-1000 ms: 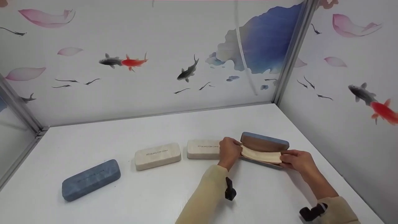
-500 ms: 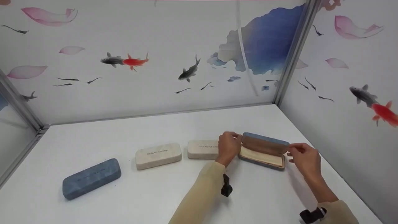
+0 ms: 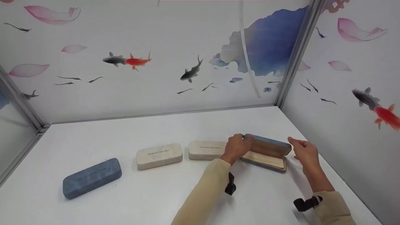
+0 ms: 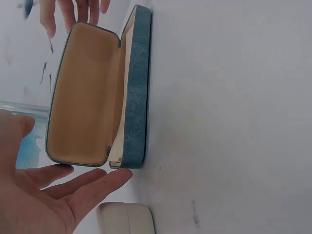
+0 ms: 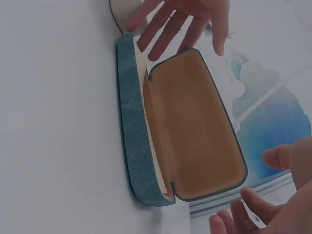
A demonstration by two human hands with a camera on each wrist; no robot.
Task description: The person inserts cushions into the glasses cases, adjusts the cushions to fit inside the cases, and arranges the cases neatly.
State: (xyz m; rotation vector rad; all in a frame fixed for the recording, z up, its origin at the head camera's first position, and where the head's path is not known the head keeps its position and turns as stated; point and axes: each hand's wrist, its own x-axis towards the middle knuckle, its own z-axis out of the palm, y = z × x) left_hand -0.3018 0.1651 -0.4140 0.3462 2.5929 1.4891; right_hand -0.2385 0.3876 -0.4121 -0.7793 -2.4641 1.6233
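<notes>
A blue glasses case (image 3: 269, 147) stands open at the right of the table, its brown-lined lid raised. Pale cream cloth (image 3: 265, 159) lies in its base. At the case's left end is my left hand (image 3: 236, 146); in the left wrist view its extended fingers (image 4: 92, 190) reach along the ends of lid and base, seemingly touching them. My right hand (image 3: 307, 154) is beside the lid's right end. The right wrist view shows its fingers (image 5: 261, 204) loosely bent, close to the lid's corner and holding nothing.
Left of the open case, a closed cream glasses case (image 3: 206, 150) sits partly behind the left hand. Another cream case (image 3: 159, 156) and a closed blue case (image 3: 92, 178) lie farther left. White printed walls (image 3: 162, 93) border the table (image 3: 140, 200).
Both hands have let go of the cream cloth, which now lies down in the case's base. They have moved up to the ends of the raised lid.
</notes>
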